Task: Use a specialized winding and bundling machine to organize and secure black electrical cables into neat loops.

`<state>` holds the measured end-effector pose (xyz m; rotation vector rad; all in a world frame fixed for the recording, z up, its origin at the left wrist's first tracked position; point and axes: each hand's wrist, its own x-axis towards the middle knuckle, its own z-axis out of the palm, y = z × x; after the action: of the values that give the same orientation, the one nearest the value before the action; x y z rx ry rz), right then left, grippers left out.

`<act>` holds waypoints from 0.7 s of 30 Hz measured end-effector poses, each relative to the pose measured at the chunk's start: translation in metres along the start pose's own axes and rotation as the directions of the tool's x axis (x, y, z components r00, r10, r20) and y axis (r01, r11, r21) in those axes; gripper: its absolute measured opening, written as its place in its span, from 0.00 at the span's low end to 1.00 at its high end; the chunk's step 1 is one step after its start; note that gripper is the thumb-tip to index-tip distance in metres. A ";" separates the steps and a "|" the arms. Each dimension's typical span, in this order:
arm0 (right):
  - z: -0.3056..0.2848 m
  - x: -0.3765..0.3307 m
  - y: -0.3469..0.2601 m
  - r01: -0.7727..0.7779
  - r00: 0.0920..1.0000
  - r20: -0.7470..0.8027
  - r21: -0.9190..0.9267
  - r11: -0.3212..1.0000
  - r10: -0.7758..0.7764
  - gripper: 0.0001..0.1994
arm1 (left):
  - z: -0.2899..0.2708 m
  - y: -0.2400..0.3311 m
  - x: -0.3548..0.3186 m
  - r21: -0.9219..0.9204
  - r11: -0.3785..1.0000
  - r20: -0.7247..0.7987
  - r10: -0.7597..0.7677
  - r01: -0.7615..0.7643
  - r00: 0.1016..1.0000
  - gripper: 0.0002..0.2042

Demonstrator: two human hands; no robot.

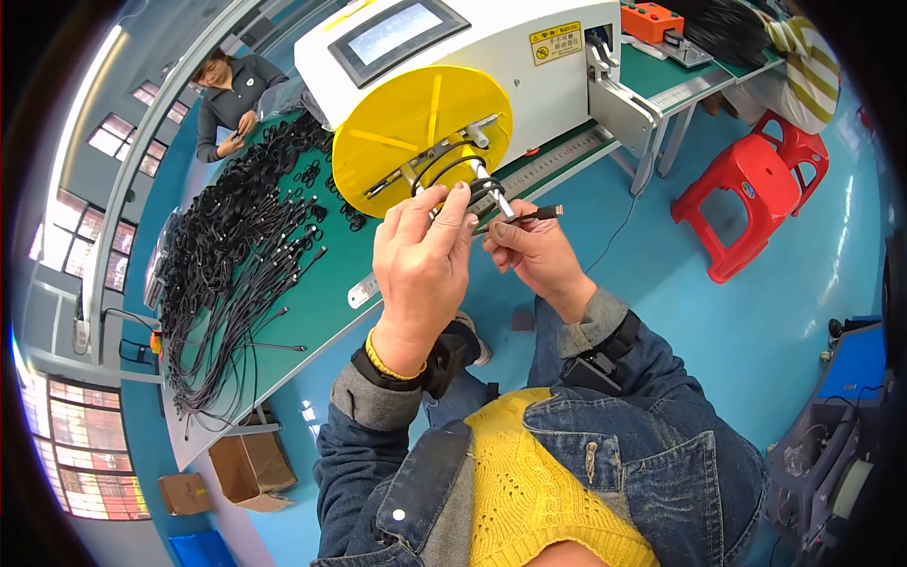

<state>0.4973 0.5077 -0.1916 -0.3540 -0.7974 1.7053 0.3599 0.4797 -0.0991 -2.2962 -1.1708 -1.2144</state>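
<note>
A black cable is looped in a loose coil around the metal pins of a round yellow disc on the front of a white machine. My left hand is at the coil's left side, its fingers bent onto the black cable; the fingertips partly hide the loops. To the right, just below the pin's end, my right hand pinches the same cable between thumb and fingers. A short length with the connector sticks out to the right of that pinch.
A tangled heap of black cables covers the green table at left, where a person works. The white machine has a screen. Red stools stand at right, near another person. Cardboard boxes lie below the table.
</note>
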 end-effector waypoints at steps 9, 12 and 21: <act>0.001 0.004 -0.002 -0.056 0.997 -0.065 -0.061 0.997 0.052 0.07 | -0.005 -0.009 0.002 0.086 0.993 0.105 0.071 -0.080 0.992 0.13; 0.007 0.006 -0.010 -0.008 0.993 -0.114 -0.178 0.984 -0.013 0.08 | -0.007 -0.009 0.001 -0.012 0.999 0.083 0.034 -0.033 0.996 0.12; 0.015 0.004 -0.007 0.035 0.986 -0.143 -0.340 0.940 -0.089 0.09 | -0.015 -0.019 -0.035 -0.425 0.790 0.108 -0.440 0.441 0.892 0.09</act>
<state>0.4925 0.5073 -0.1755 -0.6822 -0.9734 1.4596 0.3257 0.4647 -0.1201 -2.3977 -1.6445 -1.8084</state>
